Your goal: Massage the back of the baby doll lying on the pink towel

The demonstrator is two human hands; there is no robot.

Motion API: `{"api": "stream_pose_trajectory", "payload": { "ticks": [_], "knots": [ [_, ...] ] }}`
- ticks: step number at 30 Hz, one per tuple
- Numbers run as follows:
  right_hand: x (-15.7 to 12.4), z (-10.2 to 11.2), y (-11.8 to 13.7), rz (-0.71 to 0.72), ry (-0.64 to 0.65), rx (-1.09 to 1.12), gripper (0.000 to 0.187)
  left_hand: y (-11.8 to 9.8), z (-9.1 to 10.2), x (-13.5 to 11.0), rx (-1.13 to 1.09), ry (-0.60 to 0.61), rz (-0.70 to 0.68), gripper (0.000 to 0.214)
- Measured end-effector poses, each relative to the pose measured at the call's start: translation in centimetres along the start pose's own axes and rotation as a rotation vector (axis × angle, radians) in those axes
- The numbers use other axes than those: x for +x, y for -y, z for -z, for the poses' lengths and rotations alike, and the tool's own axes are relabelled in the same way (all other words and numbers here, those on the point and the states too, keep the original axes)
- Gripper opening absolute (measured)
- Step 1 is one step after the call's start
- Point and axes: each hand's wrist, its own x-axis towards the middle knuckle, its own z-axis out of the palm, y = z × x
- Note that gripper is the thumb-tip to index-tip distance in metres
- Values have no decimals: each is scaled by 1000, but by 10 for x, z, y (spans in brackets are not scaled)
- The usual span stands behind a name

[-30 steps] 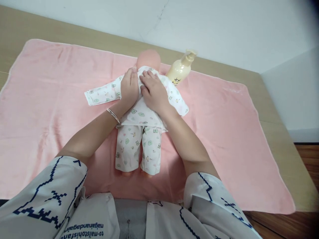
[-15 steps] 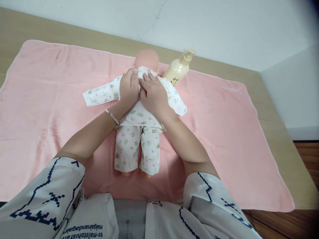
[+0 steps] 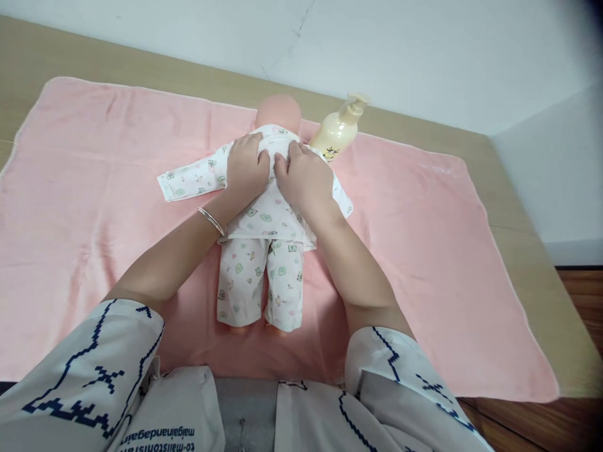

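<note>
A baby doll (image 3: 258, 276) in white printed pyjamas lies with the back of its bald head (image 3: 279, 112) towards me, on a pink towel (image 3: 94, 188). My left hand (image 3: 245, 169) lies flat on the left side of its upper back, fingers stretched towards the collar. My right hand (image 3: 306, 179) lies flat on the right side, next to the left hand. Both hands press on the pyjama top and hold nothing. The doll's left sleeve (image 3: 191, 177) spreads out sideways on the towel. A thin bracelet (image 3: 211, 221) sits on my left wrist.
A cream pump bottle (image 3: 336, 132) lies on the towel just right of the doll's head, close to my right fingertips. The towel covers a wooden table (image 3: 532, 251) set against a white wall. Wooden floor shows at the lower right.
My right hand has slid from the middle of the doll's back to its right shoulder, so the two hands now lie side by side. The doll has stayed in place.
</note>
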Motion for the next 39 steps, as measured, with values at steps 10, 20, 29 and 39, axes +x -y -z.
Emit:
{"api": "stream_pose_trajectory", "payload": {
  "ticks": [10, 20, 29, 39],
  "knots": [
    [21, -17, -30, 189, 37, 88, 53, 9, -2, 3, 18, 13, -63, 34],
    [-4, 6, 13, 4, 9, -98, 39, -7, 8, -10, 27, -22, -124, 39],
    [12, -4, -14, 105, 34, 65, 42, -1, 3, -3, -19, 32, -94, 35],
    [14, -9, -18, 206, 56, 71, 49, 7, 6, 3, -58, 104, -118, 38]
  ]
}}
